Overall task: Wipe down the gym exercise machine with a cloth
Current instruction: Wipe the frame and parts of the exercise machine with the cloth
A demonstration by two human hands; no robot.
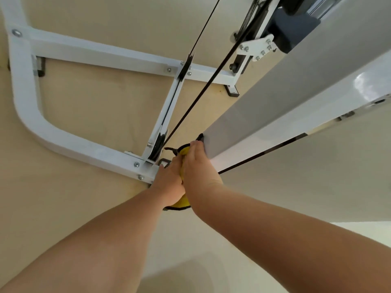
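Note:
I look up at the top of a white gym machine frame (69, 140) against a beige ceiling. Both my arms reach up. My left hand (170, 183) and my right hand (200, 166) are pressed together around a yellow cloth (181, 203) with a dark edge. The cloth shows between and below the palms; most of it is hidden. The hands sit where the white frame bar meets the grey-white upright panel (275, 98). My right fingertips touch the panel's lower corner.
Two black cables (203, 94) run from a pulley (158, 142) by my hands up toward the top right. A cross bar (105, 53) with bolts spans the frame. A bracket (257, 48) and dark housing sit at the top right.

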